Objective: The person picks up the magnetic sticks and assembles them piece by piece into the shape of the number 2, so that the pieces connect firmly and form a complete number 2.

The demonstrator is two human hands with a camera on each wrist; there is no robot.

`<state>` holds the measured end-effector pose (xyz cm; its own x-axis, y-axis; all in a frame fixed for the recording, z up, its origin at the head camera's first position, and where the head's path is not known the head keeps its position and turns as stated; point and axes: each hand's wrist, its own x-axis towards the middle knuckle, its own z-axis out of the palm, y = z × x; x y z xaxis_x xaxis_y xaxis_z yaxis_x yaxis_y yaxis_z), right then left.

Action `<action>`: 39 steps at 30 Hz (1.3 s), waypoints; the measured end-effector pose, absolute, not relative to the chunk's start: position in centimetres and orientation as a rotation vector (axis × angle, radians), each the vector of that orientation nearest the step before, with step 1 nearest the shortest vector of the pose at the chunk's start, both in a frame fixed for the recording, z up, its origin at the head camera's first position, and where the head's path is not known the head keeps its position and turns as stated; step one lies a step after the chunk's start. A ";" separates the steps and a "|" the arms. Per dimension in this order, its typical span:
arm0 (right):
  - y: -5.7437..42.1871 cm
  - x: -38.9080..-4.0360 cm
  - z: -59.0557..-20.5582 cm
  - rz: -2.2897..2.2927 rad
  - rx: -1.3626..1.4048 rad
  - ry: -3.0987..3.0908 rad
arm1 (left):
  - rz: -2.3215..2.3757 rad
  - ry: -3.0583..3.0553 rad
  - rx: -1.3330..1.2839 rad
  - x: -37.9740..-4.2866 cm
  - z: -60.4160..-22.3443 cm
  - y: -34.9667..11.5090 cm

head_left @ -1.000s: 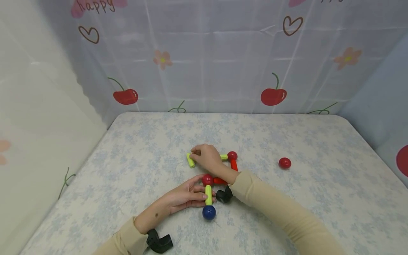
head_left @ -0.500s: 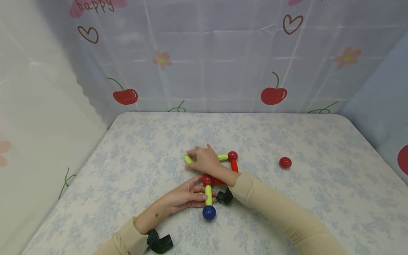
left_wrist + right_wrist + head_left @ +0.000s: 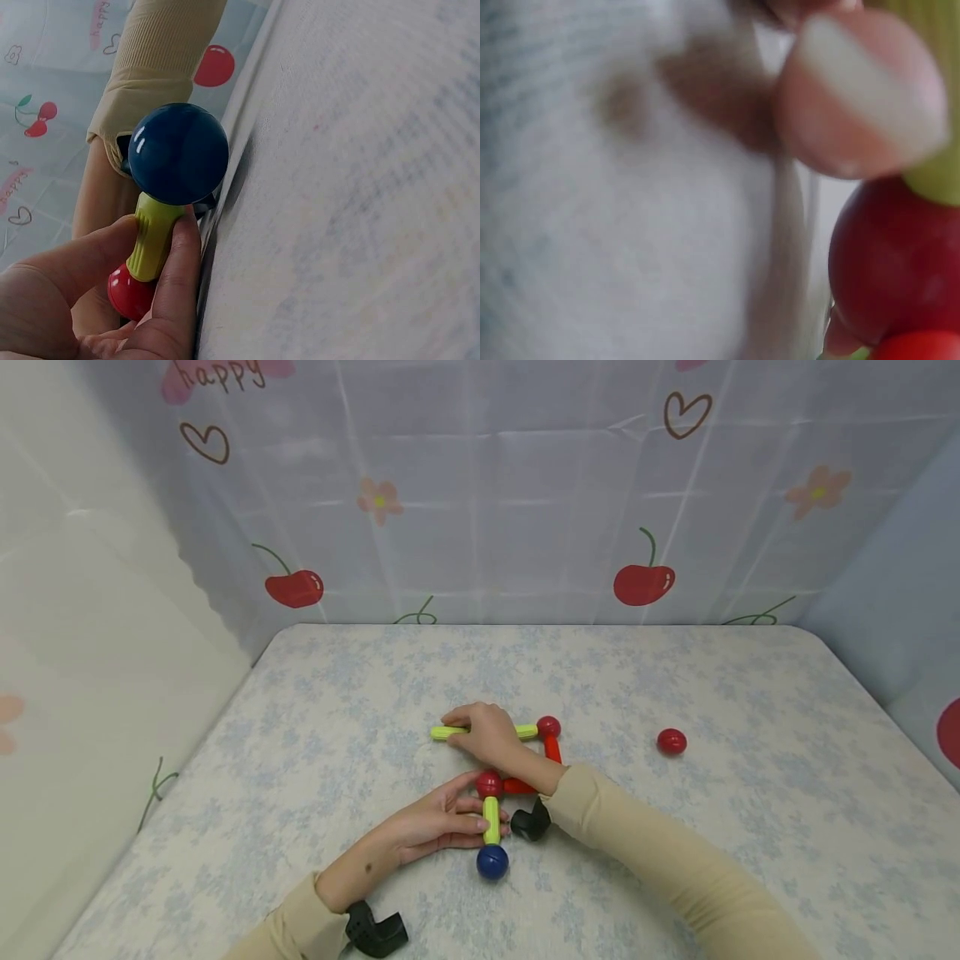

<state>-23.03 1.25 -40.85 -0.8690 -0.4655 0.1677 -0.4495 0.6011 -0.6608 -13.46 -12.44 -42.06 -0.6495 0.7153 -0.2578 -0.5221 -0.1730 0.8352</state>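
Note:
My left hand (image 3: 442, 818) pinches a yellow-green magnetic rod (image 3: 491, 821) between thumb and fingers. A red ball (image 3: 490, 783) sits at its far end and a dark blue ball (image 3: 492, 862) at its near end; the left wrist view shows that blue ball (image 3: 178, 154) up close. My right hand (image 3: 487, 732) pinches another yellow-green rod (image 3: 442, 733), lying crosswise. Beyond that hand, a further yellow-green rod (image 3: 527, 731) meets a red ball (image 3: 549, 727), with a red rod (image 3: 552, 748) below. Another red rod (image 3: 519, 786) joins the nearer red ball. The right hand hides whether the crosswise rods touch.
A loose red ball (image 3: 671, 742) lies on the patterned tabletop (image 3: 750, 827) to the right. Black wrist-worn devices (image 3: 377, 931) sit at both wrists. Printed curtains (image 3: 480, 527) stand behind the table and along its sides.
The right hand has taken hold of the far-left yellow-green rod and turned it from slanted to crosswise, roughly in line with the far rod. The left hand keeps its grip unmoved.

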 end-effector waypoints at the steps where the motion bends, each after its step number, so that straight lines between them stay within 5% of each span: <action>1: 1.3 -23.1 -40.9 -1.152 -0.793 2.786 | 1.914 1.260 0.249 -13.4 -42.1 -12.4; 20: 3.9 -22.3 -38.3 -1.547 -0.615 2.527 | 1.924 1.271 0.183 -13.4 -41.8 -12.4; 39: 13.8 -12.3 -38.8 -1.356 -0.797 2.244 | 1.953 1.305 0.147 -13.4 -41.7 -12.3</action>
